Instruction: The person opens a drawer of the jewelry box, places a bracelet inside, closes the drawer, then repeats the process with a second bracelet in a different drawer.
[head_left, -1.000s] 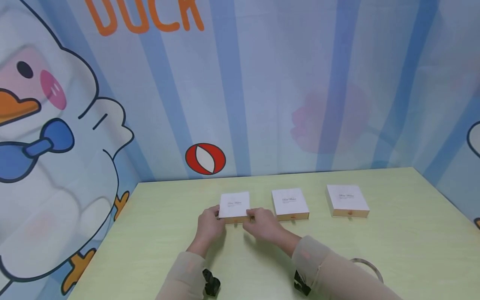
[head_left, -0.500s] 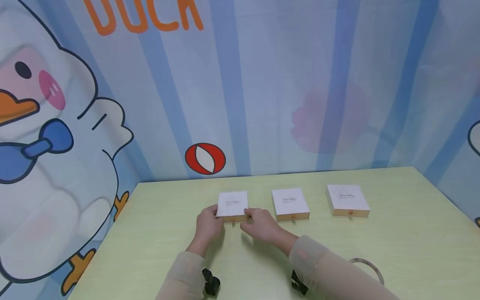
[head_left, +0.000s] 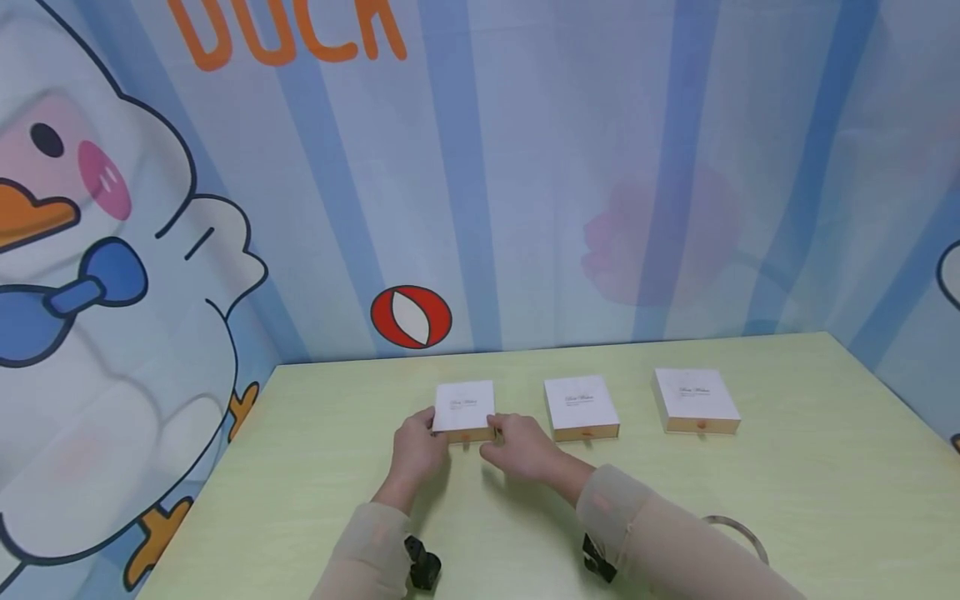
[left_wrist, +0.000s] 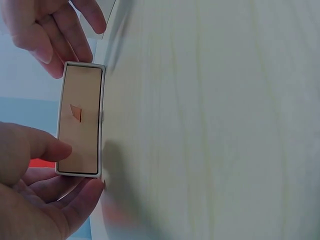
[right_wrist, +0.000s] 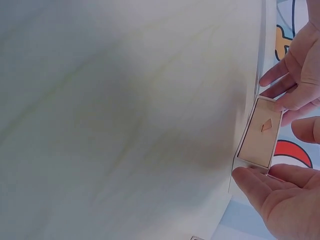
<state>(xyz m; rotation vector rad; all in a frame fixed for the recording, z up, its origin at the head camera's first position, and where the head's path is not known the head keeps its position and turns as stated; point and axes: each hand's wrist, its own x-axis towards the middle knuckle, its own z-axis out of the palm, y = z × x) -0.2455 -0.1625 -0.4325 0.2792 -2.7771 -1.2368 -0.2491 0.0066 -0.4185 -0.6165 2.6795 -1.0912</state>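
A small white drawer box (head_left: 465,402) with script on its lid sits at the left of a row on the table. Its tan drawer front (left_wrist: 82,135), with a little pull tab, faces me and is closed. My left hand (head_left: 420,450) grips the box's left end, its thumb on the drawer front and the fingers along the side. On the right end, the fingers of my right hand (head_left: 522,450) touch the side. In the right wrist view the right thumb (right_wrist: 306,129) stands apart from the drawer front.
Two similar white boxes, one in the middle (head_left: 582,402) and one at the right (head_left: 693,396), stand in the row. A grey ring-shaped object (head_left: 738,533) shows beside my right sleeve. A printed cloth backdrop (head_left: 525,167) rises behind the table (head_left: 300,500).
Both hands and the left box have shifted slightly left and back, mostly in the first half second. Since then they barely move. The other boxes stay in place.
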